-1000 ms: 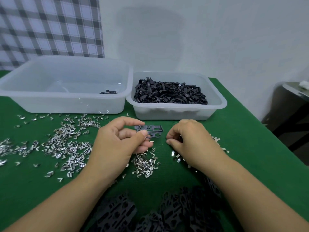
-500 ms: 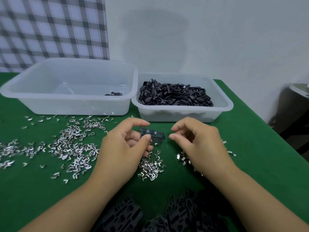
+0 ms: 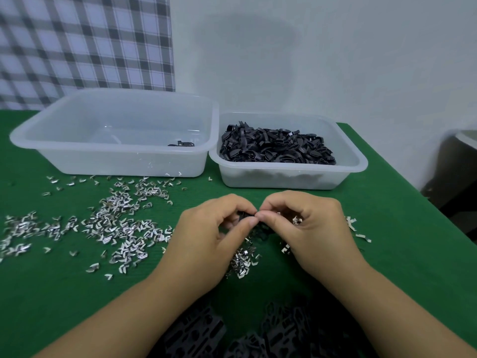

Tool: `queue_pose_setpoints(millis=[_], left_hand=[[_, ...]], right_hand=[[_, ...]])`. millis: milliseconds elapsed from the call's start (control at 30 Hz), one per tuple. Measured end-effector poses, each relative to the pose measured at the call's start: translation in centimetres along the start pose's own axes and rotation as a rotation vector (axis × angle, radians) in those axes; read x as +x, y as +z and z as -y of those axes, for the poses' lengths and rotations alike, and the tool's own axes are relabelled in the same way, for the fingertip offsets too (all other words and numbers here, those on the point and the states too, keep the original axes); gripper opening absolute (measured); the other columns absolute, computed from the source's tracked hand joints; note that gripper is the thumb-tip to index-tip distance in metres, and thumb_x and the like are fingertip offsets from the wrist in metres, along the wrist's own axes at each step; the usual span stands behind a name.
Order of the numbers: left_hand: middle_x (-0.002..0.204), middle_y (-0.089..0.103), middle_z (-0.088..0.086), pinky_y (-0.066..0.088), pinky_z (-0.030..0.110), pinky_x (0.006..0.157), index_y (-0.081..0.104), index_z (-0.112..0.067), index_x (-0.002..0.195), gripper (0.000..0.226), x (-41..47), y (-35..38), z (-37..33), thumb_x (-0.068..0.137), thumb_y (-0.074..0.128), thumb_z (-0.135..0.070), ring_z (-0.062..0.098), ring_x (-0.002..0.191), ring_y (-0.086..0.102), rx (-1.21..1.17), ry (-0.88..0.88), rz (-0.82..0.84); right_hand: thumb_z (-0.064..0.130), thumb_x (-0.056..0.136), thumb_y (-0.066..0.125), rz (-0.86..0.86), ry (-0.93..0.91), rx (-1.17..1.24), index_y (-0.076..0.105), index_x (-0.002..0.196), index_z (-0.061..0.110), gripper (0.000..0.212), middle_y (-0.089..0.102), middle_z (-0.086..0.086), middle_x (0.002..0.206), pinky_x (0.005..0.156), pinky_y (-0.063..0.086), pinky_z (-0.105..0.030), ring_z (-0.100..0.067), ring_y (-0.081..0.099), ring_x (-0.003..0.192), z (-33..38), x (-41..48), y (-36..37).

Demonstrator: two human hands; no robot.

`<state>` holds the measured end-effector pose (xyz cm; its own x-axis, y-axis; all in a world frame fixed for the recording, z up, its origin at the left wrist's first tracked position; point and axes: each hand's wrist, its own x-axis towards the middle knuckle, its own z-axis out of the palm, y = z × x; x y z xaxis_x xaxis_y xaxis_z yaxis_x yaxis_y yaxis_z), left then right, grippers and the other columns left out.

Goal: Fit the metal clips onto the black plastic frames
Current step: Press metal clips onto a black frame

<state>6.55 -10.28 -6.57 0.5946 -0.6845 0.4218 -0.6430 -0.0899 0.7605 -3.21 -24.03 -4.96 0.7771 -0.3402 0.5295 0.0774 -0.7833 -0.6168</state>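
This is a hand-assembly bench, a small piecework station rather than a kitchen or office: a table (image 3: 387,254) covered in green felt, with loose metal clips (image 3: 118,223) strewn across it by the hundred. At the back sit two translucent plastic tubs, the larger tub (image 3: 103,161) almost bare and the smaller tub (image 3: 284,179) heaped with black plastic parts (image 3: 276,148), while black plastic frames (image 3: 198,334) pile up at the near edge. Behind it all are a plain white wall (image 3: 335,60) and a checked cloth (image 3: 85,42), so it looks makeshift, not a factory line.
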Motion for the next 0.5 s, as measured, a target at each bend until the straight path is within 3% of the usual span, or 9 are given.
queue_pose_setpoints(millis=[133,267,500], left_hand=[[0.068,0.061,-0.012,0.044,0.014,0.058,0.067,-0.034,0.084,0.014,0.19,-0.08,-0.06,0.083,0.067,-0.019,0.009,0.07,0.059,-0.014,0.005,0.02],[0.073,0.063,-0.01,0.047,0.023,0.058,0.066,-0.033,0.081,0.019,0.26,-0.1,0.01,0.084,0.067,-0.014,0.01,0.068,0.058,-0.063,-0.004,0.022],[0.072,0.059,-0.005,0.037,0.009,0.052,0.064,-0.031,0.081,0.008,0.28,0.15,-0.06,0.078,0.063,-0.023,0.007,0.062,0.053,-0.065,-0.014,-0.012]], right_hand=[[0.018,0.076,0.073,0.013,0.019,0.062,0.069,0.071,0.02,0.007,0.063,0.006,0.062,0.054,0.045,-0.025,-0.01,0.055,0.057,-0.09,-0.01,-0.19],[0.02,0.076,0.072,0.029,0.034,0.136,0.07,0.072,0.023,0.006,0.066,0.008,0.065,0.055,0.046,-0.023,-0.009,0.057,0.057,-0.1,-0.04,-0.38],[0.021,0.071,0.074,0.031,-0.008,0.116,0.072,0.074,0.019,0.005,0.066,0.004,0.065,0.056,0.046,-0.029,-0.011,0.057,0.057,0.03,-0.08,-0.33]])
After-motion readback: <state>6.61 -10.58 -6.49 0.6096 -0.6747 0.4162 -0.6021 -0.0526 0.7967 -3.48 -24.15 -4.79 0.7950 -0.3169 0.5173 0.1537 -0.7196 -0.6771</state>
